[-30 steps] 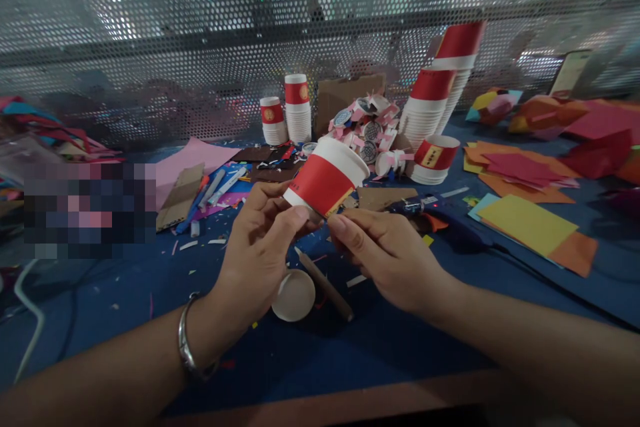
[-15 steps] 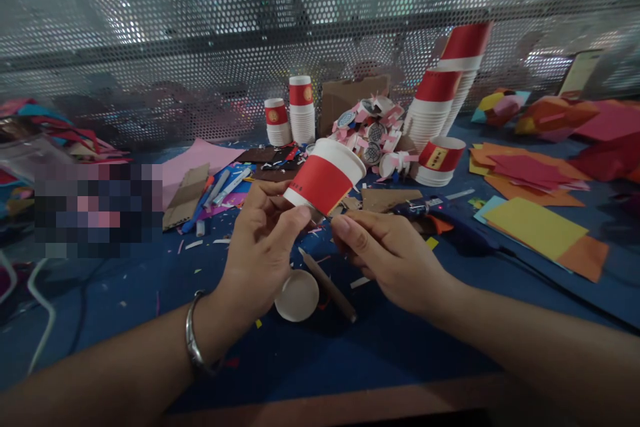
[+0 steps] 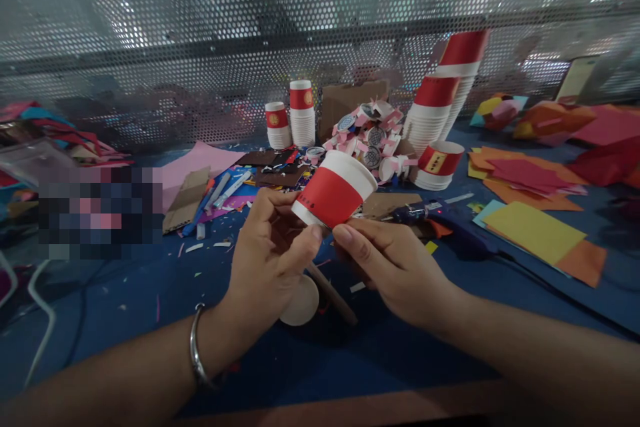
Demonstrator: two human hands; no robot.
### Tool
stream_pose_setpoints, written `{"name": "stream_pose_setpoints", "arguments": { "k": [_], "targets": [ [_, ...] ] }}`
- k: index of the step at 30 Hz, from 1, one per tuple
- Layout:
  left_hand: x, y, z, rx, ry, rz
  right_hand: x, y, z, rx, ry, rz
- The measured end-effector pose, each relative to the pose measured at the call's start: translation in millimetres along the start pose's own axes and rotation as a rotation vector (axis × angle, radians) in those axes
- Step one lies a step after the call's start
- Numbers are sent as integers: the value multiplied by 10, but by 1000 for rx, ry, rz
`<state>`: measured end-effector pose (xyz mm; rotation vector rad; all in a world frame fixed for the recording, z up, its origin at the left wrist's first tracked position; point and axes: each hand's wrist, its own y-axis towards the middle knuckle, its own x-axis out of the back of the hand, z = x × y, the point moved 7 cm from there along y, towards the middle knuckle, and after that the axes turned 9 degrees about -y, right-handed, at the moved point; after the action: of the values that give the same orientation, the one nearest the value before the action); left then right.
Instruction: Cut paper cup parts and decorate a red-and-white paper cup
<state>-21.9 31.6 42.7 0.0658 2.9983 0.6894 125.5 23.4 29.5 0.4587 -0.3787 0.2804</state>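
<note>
A red and white paper cup [image 3: 333, 190] is tilted in front of me, its rim toward the upper right. My left hand [image 3: 273, 253] is closed round its lower left side, with the thumb near the base. At the lower edge of the cup my right hand [image 3: 395, 263] is pinched, thumb against forefinger; whether something small is also between them is hidden. Below the hands, a round pale disc [image 3: 303, 307] lies on the blue table, partly covered by my left hand. Beside it rests a stick-like brown tool [image 3: 337, 300], its upper end hidden.
Cup stacks stand at the back [image 3: 303, 123] and right [image 3: 433, 113], with a shorter stack [image 3: 437, 167] nearer. Between them is a pile of pink and white pieces [image 3: 373, 137]. A dark blue corded tool [image 3: 467, 237] lies right, near coloured paper [image 3: 535, 227]. Markers [image 3: 230, 190] lie left.
The cup and both hands have shifted slightly right and down. My right thumb now meets the cup's lower edge, and the left hand covers more of the disc and brown tool.
</note>
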Motion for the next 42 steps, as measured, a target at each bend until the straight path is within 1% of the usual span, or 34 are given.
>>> {"name": "stream_pose_setpoints", "arguments": {
  "k": [4, 8, 13, 15, 17, 22, 24, 28, 34, 42],
  "targets": [
    [-6, 9, 8, 2, -6, 10, 14, 13, -6, 12, -20, -10],
    [-7, -9, -18, -38, 17, 9, 6, 6, -17, 3, -45, -9],
    [-26, -68, -76, -92, 49, 36, 14, -29, 54, 46, -63, -15],
    [-24, -68, -76, -79, 12, 35, 26, -31, 65, 43, -55, -17],
    [-26, -45, -32, -9, -87, 34, 45, -25, 60, 30, -51, -26],
    [-78, 18, 199, 349, -433, 7, 68, -10, -4, -13, -2, -34],
    [-96, 28, 220, 409, -506, 2, 55, -8, -35, -27, 29, -19],
    [-77, 31, 196, 388, -524, -1, 50, -8, -39, -15, 25, -22],
    [-27, 20, 180, 257, -421, 3, 79, -8, 44, 38, -65, -43],
    [-16, -20, 172, 240, -360, 18, 83, -20, 31, 13, -97, -28]
  ]
}}
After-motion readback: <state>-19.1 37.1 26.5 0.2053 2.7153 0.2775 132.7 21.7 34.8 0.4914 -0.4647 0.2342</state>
